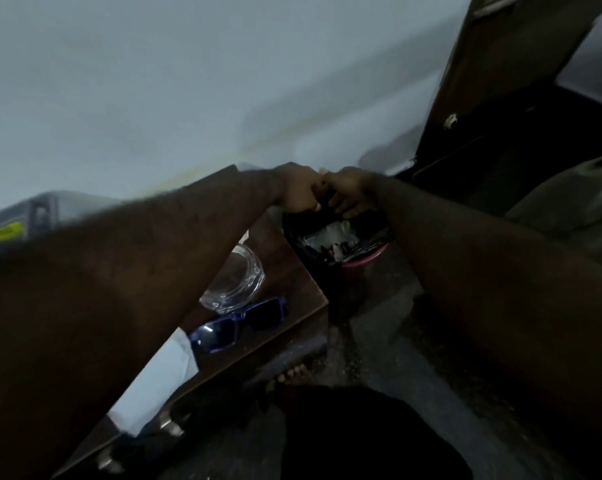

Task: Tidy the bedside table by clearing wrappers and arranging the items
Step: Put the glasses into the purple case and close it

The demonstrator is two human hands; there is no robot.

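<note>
reaching out over the floor here, and we start far left with a grey box (40,211) against the wall, yellow label (5,232) on its side. coming in, the left arm crosses above the bedside table (292,271), hiding much of its top. on the part that shows: a white sheet of paper (154,379) at the near left, half under the arm, then blue sunglasses (239,323) lying lenses-up just right of it, and touching their far side a clear glass dish (235,282). no loose wrappers visible on that exposed wood, though what sits under the arm i cannot tell. now the action: left hand (298,192) and right hand (350,192) meet knuckle to knuckle past the table's far right corner, both with fingers curled tight, and they appear to be pinching a dark fold of the black liner (379,233) at the bin's far edge; it is blurred, so that's my read. below them the pink-rimmed bin (365,256) stands on the floor just beside the table, and pale crumpled wrappers (330,235) lie inside it. so the clearing looks largely done, i'd say; what's left is squaring up the paper, sunglasses and dish. far right, a brown wooden door (493,81) leans into view.
</note>
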